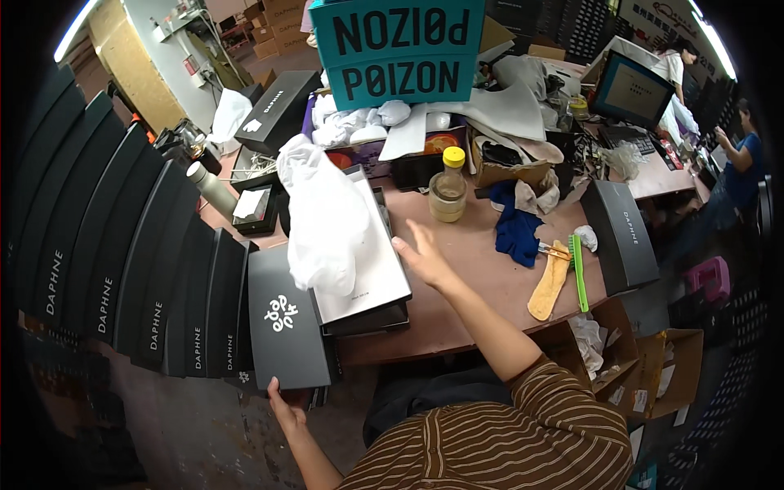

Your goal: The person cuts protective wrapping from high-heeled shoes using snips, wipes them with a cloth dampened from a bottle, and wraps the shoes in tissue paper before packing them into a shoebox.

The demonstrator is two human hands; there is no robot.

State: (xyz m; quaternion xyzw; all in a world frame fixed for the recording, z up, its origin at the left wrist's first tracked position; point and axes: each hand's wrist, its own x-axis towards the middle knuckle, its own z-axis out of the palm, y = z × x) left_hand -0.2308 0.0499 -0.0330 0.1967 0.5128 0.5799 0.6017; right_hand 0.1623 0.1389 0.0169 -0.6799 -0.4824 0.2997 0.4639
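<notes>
My left hand (287,408) is at the near edge of a dark grey shoe box (291,327) with a white graphic on top. Its fingers stretch forward and the tips touch the box corner, with the thumb apart. Beside that box, a white open shoe box part (367,286) rests on a black box base. Crumpled white wrapping (327,220) covers much of it. My right hand (425,255) is open, fingers spread, just beside the right edge of the white box part, and holds nothing.
Black shoe boxes (139,237) line the left. On the table (457,269) are a yellow-capped jar (448,192), blue cloth (516,224), green brush (578,273) and tan insole-shaped pad (549,286). Behind stands a teal box (398,53). Cardboard boxes (665,371) sit below right; two people are farther right.
</notes>
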